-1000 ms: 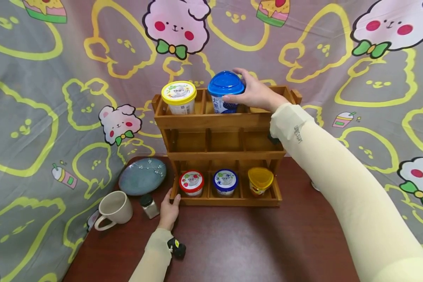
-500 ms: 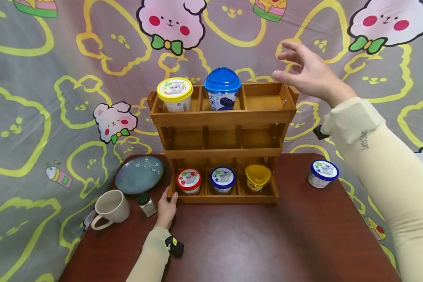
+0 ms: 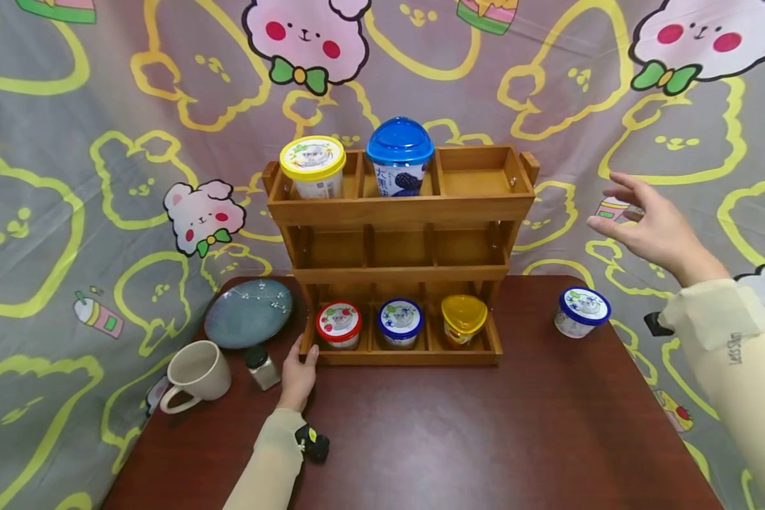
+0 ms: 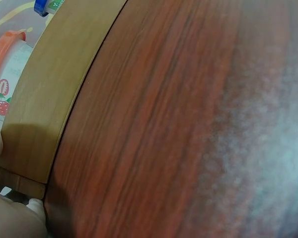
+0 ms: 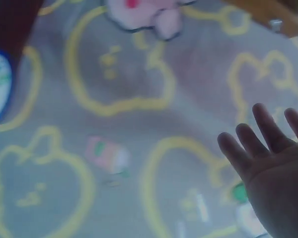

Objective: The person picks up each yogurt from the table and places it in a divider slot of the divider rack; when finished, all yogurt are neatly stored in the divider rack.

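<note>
My left hand (image 3: 298,379) grips the lower left corner of a three-tier wooden rack (image 3: 398,211); in the left wrist view its thumb and fingers lie around the end of the bottom board (image 4: 54,94). My right hand (image 3: 659,230) hangs in the air right of the rack, fingers spread and holding nothing. On the top tier stand a yellow-lidded tub (image 3: 315,166) at left and a blue dome-lidded cup (image 3: 399,159) in the middle. The bottom tier holds a red-lidded tub (image 3: 339,324), a blue-lidded tub (image 3: 400,322) and a yellow-lidded cup (image 3: 464,320).
Another blue-lidded tub (image 3: 582,312) stands on the dark red table (image 3: 421,432) at right, below my right hand. Left of the rack are a blue-grey plate (image 3: 248,315), a beige mug (image 3: 199,372) and a small black-capped jar (image 3: 263,368). A patterned cloth (image 3: 446,71) hangs behind.
My right hand has let go of the blue dome-lidded cup in the top middle compartment, then moved right and down. The left hand stays at the rack's corner.
</note>
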A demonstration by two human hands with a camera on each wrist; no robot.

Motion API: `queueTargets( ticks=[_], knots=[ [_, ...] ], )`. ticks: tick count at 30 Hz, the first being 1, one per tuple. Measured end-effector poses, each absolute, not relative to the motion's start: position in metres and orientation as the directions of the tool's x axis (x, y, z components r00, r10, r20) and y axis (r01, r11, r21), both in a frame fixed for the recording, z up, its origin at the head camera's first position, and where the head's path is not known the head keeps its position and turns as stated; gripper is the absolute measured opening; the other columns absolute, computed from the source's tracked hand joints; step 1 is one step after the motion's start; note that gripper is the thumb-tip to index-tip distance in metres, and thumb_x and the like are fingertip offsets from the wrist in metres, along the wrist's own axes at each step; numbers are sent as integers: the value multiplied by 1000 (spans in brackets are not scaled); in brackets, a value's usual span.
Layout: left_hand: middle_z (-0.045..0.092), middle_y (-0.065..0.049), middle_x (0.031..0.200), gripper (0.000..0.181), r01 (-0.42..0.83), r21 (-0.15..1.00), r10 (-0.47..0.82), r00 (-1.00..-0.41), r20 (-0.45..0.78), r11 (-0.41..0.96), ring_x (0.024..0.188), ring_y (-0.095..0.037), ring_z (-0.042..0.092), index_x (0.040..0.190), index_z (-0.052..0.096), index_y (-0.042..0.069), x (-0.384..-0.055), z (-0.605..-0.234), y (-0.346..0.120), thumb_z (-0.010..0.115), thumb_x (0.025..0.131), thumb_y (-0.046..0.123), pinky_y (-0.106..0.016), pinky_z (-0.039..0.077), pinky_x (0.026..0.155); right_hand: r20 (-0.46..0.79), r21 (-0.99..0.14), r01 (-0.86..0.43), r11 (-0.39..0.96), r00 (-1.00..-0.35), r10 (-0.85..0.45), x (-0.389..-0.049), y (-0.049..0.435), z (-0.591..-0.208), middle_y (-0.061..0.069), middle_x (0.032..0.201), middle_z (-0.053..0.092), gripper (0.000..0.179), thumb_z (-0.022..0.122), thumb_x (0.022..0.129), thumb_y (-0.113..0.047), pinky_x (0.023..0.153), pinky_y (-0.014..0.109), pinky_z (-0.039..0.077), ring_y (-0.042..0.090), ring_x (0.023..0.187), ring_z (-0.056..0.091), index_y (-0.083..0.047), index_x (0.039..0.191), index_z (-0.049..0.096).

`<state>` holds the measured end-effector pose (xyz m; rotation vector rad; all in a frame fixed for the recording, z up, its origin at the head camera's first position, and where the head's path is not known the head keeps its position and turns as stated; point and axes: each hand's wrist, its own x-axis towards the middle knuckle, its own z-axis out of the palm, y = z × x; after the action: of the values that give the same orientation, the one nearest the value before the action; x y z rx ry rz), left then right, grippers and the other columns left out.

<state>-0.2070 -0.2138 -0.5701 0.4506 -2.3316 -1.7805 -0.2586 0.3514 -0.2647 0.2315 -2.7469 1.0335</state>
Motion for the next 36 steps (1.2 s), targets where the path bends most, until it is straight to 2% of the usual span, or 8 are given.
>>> queueTargets(
  ticks=[4,7,10,15,19,21,30,36],
  knots=[
    [34,-21,155,57,-142,959,-346,-937,-51,244,142,-37,30,154,32,3,-207,-570,-214,54,104,20,-50,23,117,230,-651,-196,734,-972,-56,-256,375,-306,24,155,32,88,69,93,-40,108,65,26,49,138,29,-27,160,14],
    [33,-21,155,57,-146,958,-344,-937,-54,246,143,-36,29,154,31,3,-207,-570,-215,53,104,20,-50,22,117,183,-659,-151,737,-982,-38,-255,389,-334,27,155,29,93,69,92,-44,102,70,29,54,136,28,-21,161,11],
    [33,-21,155,57,-143,959,-345,-937,-51,247,143,-37,28,154,32,2,-206,-569,-215,54,104,19,-50,21,117,116,-646,-95,757,-993,-25,-257,403,-362,31,155,25,98,66,92,-50,96,75,31,56,137,24,-15,161,5],
    [34,-22,155,57,-127,960,-345,-938,-34,250,143,-36,28,153,32,1,-206,-569,-217,54,103,18,-49,21,117,13,-665,-38,746,-999,-40,-264,421,-411,37,155,13,106,65,92,-51,98,77,24,58,139,11,-6,158,-5],
    [36,-25,153,57,-115,958,-349,-937,-17,263,141,-39,32,153,32,0,-207,-571,-219,54,103,18,-50,24,116,-38,-682,-2,731,-999,-39,-268,427,-446,41,154,4,113,68,91,-50,96,79,24,64,134,12,-3,156,-12],
    [37,-25,152,57,-116,957,-352,-936,-16,266,140,-39,33,153,32,0,-208,-571,-219,54,103,18,-50,26,115,-44,-682,10,731,-999,-27,-269,428,-461,44,152,5,116,69,90,-50,95,79,24,66,132,15,-2,155,-13],
    [39,-27,150,59,-84,965,-352,-936,9,249,138,-40,35,152,34,-1,-205,-571,-215,56,103,23,-51,27,115,-40,-741,30,671,-999,0,-277,429,-496,47,149,7,116,70,91,-45,100,76,23,65,132,18,4,153,-15],
    [40,-28,149,60,-73,962,-357,-934,27,263,137,-42,35,151,35,-2,-204,-570,-211,56,102,28,-51,27,114,-5,-718,22,696,-1000,26,-279,428,-509,47,145,15,114,72,89,-44,102,74,24,62,129,26,13,151,-6]
  ],
)
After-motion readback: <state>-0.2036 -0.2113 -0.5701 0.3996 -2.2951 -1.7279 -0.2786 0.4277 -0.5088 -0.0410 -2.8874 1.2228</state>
